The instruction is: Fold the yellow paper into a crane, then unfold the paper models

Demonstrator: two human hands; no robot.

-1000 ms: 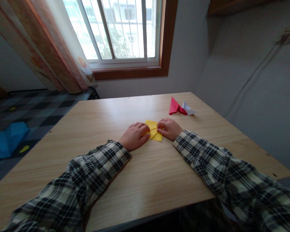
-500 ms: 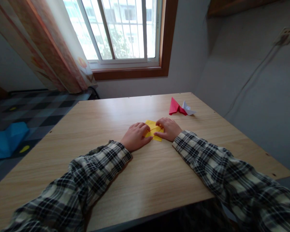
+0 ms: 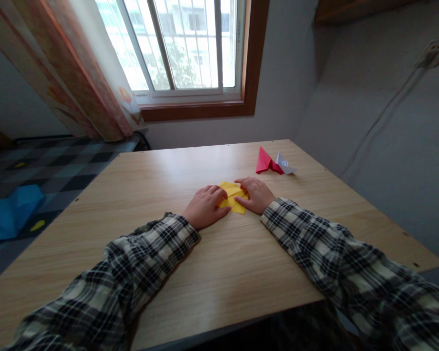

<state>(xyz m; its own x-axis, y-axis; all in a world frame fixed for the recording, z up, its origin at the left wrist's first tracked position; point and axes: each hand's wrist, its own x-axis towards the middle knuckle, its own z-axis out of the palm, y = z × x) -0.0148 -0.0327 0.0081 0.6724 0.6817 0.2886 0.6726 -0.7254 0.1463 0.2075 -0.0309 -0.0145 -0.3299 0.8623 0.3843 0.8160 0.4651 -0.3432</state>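
A folded piece of yellow paper [image 3: 234, 197] lies flat on the wooden table [image 3: 190, 253], near its middle. My left hand [image 3: 206, 205] rests palm down on the paper's left side, fingertips pressing it. My right hand [image 3: 255, 194] lies on the paper's right side, fingers curled over a fold. Both hands cover much of the paper, so its exact shape is hidden. Both arms wear plaid sleeves.
A red folded paper figure [image 3: 266, 161] and a white one [image 3: 284, 165] sit together at the table's far right. Behind the table are a barred window [image 3: 185, 46] and a curtain [image 3: 76, 73]. A blue object [image 3: 10, 212] lies on the checkered floor at left.
My right hand has slid slightly left over the yellow paper and folded its near flap inward. My left hand has stayed almost still.
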